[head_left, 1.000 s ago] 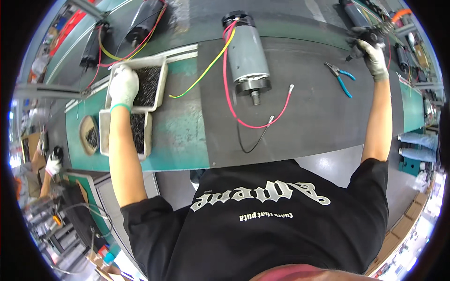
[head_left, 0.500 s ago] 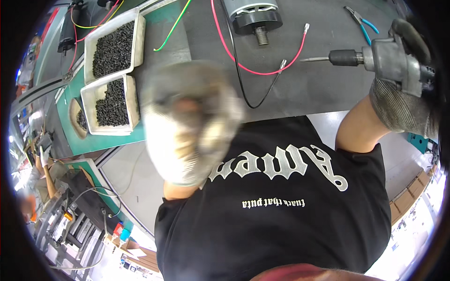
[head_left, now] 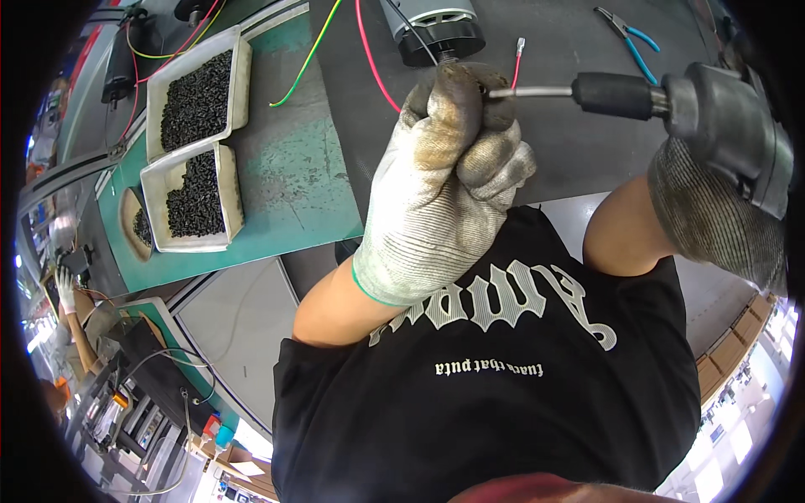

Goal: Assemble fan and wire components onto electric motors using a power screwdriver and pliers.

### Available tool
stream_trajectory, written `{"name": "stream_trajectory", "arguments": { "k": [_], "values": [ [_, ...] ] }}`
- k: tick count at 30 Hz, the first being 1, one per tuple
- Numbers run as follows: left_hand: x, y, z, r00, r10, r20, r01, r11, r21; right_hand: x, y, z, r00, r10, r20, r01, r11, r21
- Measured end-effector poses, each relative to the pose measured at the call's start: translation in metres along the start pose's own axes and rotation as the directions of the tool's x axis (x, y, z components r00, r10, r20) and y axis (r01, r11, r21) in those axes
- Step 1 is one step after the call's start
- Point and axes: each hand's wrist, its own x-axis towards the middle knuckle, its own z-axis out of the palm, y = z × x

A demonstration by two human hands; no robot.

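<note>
My left hand [head_left: 453, 168], in a white glove with dirty fingertips, is closed in a pinch at the tip of the screwdriver bit. A small dark spot shows between thumb and finger, too small to name. My right hand [head_left: 713, 201], gloved in grey, grips a dark power screwdriver [head_left: 721, 126] at the right. Its long thin bit [head_left: 545, 91] points left and reaches the left fingertips. Just beyond my left hand lies a grey motor [head_left: 436, 29] with a black end; its threaded shaft is mostly covered by the hand.
Two white bins [head_left: 239, 84] [head_left: 231, 197] of small black parts and a shallow dish [head_left: 130, 222] stand at the left on a green mat [head_left: 293, 184]. Blue-handled pliers [head_left: 641, 54] lie at the far right. Red wire [head_left: 369, 63] and green-yellow wire [head_left: 310, 63] cross the table. Another person's gloved hand [head_left: 65, 289] shows far left.
My left hand has moved right and away from me, from near the bins to the bit tip. The screwdriver has shifted slightly left, and the view has moved a little.
</note>
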Motion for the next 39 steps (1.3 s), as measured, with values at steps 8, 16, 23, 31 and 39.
{"name": "stream_trajectory", "arguments": {
  "k": [8, 16, 23, 31, 39],
  "values": [
    [-0.008, -0.011, -0.011, 0.958, 0.152, -0.245, -0.035, 0.905, 0.425, -0.010, 0.017, 0.020, 1.000, 0.003, -0.027, -0.004, 0.999, -0.043],
    [0.010, -0.013, -0.041, 0.888, -0.240, -0.391, 0.275, 0.961, 0.035, -0.004, 0.032, 0.011, 0.998, -0.003, -0.063, -0.005, 0.992, -0.129],
    [0.033, -0.009, -0.069, 0.875, -0.043, -0.481, 0.035, 0.999, -0.027, 0.023, 0.045, -0.002, 0.996, -0.035, -0.082, 0.017, 0.977, -0.213],
    [0.033, -0.003, -0.080, 0.938, -0.243, -0.249, 0.096, 0.869, -0.485, 0.028, 0.063, 0.010, 0.994, 0.086, 0.061, -0.076, 0.986, -0.150],
    [0.029, -0.003, -0.088, 0.944, -0.201, -0.261, 0.086, 0.916, -0.392, 0.024, 0.075, 0.024, 0.992, 0.120, 0.029, -0.110, 0.964, -0.240]
  ]
}}
